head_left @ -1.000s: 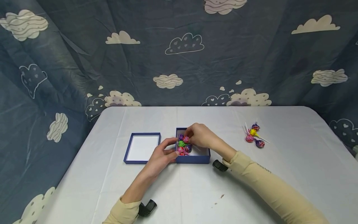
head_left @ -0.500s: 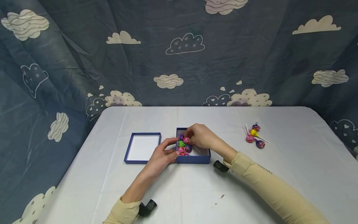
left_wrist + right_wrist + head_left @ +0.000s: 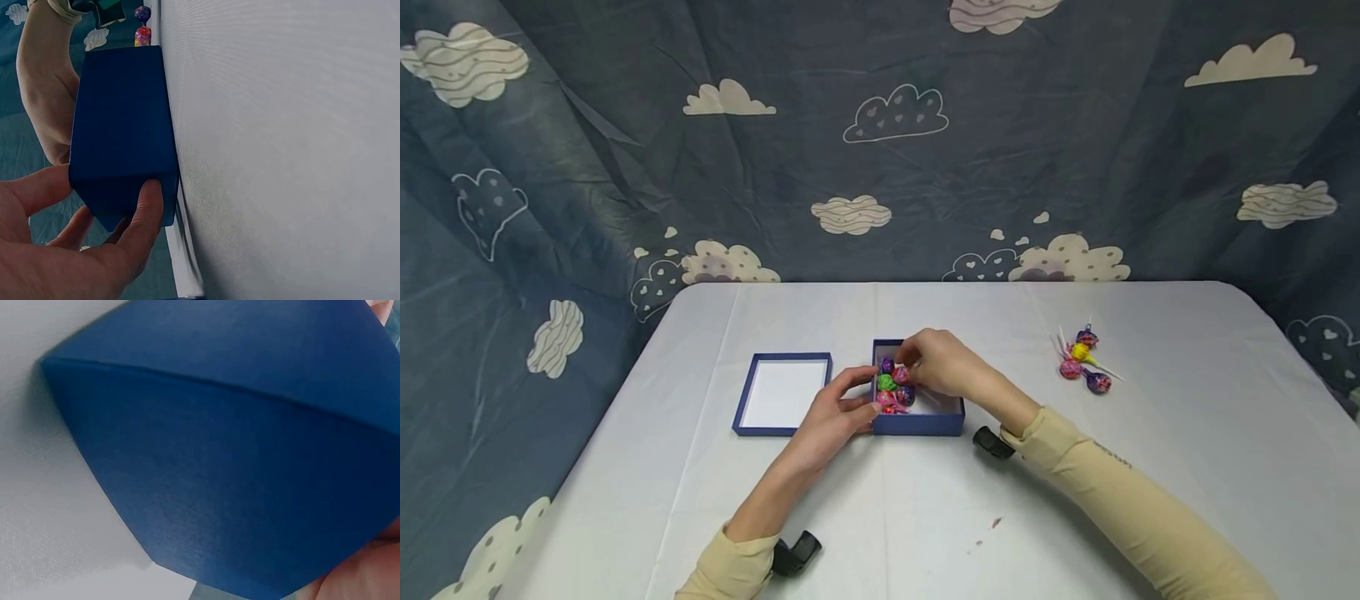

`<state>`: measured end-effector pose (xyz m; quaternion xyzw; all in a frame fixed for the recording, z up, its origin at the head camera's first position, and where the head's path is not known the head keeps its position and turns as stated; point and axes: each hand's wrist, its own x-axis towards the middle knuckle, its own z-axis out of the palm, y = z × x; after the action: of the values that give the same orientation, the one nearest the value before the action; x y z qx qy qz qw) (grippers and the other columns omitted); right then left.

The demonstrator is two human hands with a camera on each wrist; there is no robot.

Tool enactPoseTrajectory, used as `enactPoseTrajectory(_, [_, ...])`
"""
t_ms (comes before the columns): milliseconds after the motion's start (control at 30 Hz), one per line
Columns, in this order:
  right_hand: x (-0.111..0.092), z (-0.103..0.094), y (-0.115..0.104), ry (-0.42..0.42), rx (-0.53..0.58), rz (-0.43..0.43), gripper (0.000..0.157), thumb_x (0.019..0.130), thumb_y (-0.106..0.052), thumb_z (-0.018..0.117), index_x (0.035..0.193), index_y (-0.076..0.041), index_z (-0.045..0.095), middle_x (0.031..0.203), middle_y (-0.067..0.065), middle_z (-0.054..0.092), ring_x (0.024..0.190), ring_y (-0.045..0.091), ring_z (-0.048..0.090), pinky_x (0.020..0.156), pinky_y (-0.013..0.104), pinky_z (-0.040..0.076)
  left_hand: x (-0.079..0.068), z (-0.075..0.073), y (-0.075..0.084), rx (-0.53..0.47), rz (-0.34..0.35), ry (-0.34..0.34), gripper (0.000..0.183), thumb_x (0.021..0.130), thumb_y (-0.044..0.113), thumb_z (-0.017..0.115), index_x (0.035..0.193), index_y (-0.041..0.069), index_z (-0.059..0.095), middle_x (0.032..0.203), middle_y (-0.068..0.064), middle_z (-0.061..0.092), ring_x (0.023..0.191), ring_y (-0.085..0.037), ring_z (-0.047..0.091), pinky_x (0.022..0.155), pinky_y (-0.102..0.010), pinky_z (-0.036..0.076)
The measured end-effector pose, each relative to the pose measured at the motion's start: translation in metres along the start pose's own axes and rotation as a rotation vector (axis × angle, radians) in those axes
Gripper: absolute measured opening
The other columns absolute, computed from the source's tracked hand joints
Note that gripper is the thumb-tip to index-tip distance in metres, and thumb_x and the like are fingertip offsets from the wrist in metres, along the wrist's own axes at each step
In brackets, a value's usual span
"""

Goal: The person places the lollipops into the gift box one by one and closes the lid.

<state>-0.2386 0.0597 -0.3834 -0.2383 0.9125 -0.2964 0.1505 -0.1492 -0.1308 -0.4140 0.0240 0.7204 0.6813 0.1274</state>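
A blue box [image 3: 919, 426] with a white inside stands on the table, several wrapped lollipops [image 3: 887, 382] gathered along its left side. Reaching over the far right of the box, my right hand [image 3: 943, 364] has its fingers down inside, pinching a pink-wrapped lollipop [image 3: 900, 375]. My left hand [image 3: 829, 421] rests against the left wall with fingers spread. In the left wrist view, that hand's fingertips touch the blue end wall [image 3: 122, 190] low down and at its rim. The right wrist view is mostly filled by the outside of the box [image 3: 219, 469], hiding the right fingertips.
Left of the box lies its matching blue lid [image 3: 782, 396], white inside facing up. Several more lollipops [image 3: 1081, 354] lie in a loose cluster at the right of the white table [image 3: 925, 508]. A dark curtain [image 3: 880, 183] with cloud prints hangs behind.
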Motion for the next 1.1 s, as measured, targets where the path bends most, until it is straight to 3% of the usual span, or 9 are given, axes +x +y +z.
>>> enactPoseTrajectory(333, [-0.013, -0.014, 0.007, 0.095, 0.049, -0.058, 0.024, 0.088, 0.000, 0.065, 0.110, -0.002, 0.072, 0.101, 0.009, 0.071, 0.090, 0.019, 0.065, 0.082, 0.038, 0.053, 0.000, 0.000, 0.000, -0.010, 0.011, -0.005, 0.049, 0.094, 0.004, 0.061, 0.141, 0.008, 0.049, 0.144, -0.016, 0.042, 0.120, -0.034, 0.056, 0.087, -0.043, 0.053])
enactPoseTrajectory(600, [-0.026, -0.018, 0.016, 0.146, 0.157, -0.116, 0.022, 0.090, -0.004, 0.066, 0.112, -0.001, 0.070, 0.106, 0.013, 0.071, 0.089, 0.018, 0.068, 0.076, 0.033, 0.055, 0.001, 0.001, 0.000, 0.006, 0.013, 0.001, 0.050, 0.094, 0.003, 0.061, 0.142, 0.008, 0.049, 0.146, -0.016, 0.042, 0.122, -0.034, 0.055, 0.088, -0.043, 0.053])
enactPoseTrajectory(1100, [-0.061, -0.029, 0.017, 0.224, 0.199, -0.077, 0.023, 0.091, -0.011, 0.069, 0.114, -0.013, 0.070, 0.110, 0.003, 0.069, 0.097, 0.018, 0.065, 0.078, 0.036, 0.056, 0.001, 0.001, 0.000, 0.031, 0.014, 0.012, 0.049, 0.094, 0.004, 0.062, 0.142, 0.009, 0.050, 0.145, -0.015, 0.043, 0.122, -0.034, 0.054, 0.088, -0.042, 0.053])
